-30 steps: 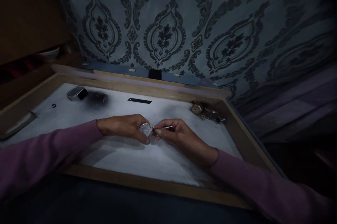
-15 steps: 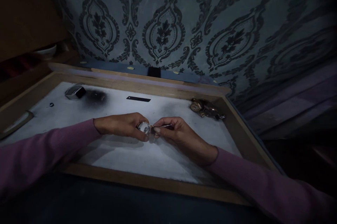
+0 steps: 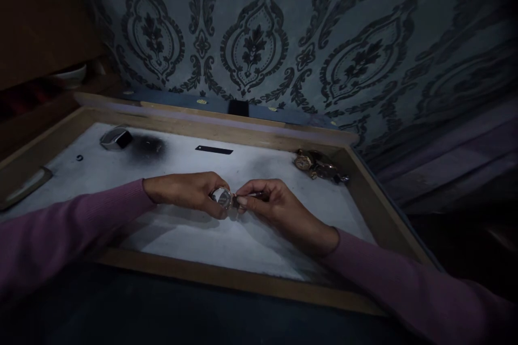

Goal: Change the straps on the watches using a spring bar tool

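Note:
Near the middle of the tray, my left hand (image 3: 198, 191) is closed around a round watch (image 3: 222, 197), thumb below and fingers above, its shiny rim and face showing. From the other side my right hand (image 3: 269, 203) pinches a thin dark strip (image 3: 256, 195) between thumb and fingers, right by the watch's right edge. A small dark piece (image 3: 235, 200) shows between the fingertips and the watch case; whether it joins the strip I cannot tell. Both hands hover just over the white surface (image 3: 194, 237).
The wooden-rimmed tray (image 3: 243, 275) surrounds both hands. Several watches (image 3: 319, 166) lie heaped at back right. A silvery wristwatch (image 3: 116, 139) stands at back left, beside a small black ring (image 3: 80, 157). A flat black strip (image 3: 213, 150) lies behind. Patterned wall (image 3: 254, 53) beyond.
The view has shifted slightly. The strip in my right hand has turned a little and shows less of its bright edge. Both hands keep their hold at the watch.

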Available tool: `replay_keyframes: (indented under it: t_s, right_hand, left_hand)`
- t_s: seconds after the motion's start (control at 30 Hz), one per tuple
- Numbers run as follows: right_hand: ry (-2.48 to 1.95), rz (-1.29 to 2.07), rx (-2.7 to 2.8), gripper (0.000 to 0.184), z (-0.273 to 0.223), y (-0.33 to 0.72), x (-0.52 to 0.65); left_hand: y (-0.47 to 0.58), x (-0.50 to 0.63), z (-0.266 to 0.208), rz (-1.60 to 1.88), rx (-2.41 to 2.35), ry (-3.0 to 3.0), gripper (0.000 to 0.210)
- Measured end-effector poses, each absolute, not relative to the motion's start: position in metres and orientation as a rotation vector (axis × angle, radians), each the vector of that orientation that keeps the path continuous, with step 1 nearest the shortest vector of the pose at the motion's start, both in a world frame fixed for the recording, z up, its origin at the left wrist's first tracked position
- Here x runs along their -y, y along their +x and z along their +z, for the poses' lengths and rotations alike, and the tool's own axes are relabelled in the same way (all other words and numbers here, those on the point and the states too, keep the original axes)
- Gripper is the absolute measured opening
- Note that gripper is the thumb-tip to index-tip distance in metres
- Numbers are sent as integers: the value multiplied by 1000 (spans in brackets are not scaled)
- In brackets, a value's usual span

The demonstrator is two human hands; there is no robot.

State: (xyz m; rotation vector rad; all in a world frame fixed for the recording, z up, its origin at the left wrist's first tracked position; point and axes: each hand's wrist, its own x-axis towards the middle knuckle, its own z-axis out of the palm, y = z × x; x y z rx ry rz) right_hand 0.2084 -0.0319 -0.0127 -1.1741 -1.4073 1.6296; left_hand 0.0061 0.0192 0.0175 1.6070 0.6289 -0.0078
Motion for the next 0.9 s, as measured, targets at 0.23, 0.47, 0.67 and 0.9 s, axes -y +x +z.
replay_keyframes:
  t_s: [0.23, 0.47, 0.67, 0.9]
  right_hand:
    - [-1165, 1631, 1406, 13, -13, 208, 33]
    - [-1142, 1607, 1381, 12, -10, 206, 35]
    - [-1172, 1645, 1343, 17, -12, 206, 35]
    - [-1170, 1660, 1323, 15, -11, 205, 35]
  left_hand:
    - [6, -20, 17, -31, -632, 1618, 17]
    - [6, -20, 18, -25, -645, 1659, 20]
    - [6, -18, 16, -20, -650, 1663, 22]
    - [6, -18, 12, -14, -647, 1677, 19]
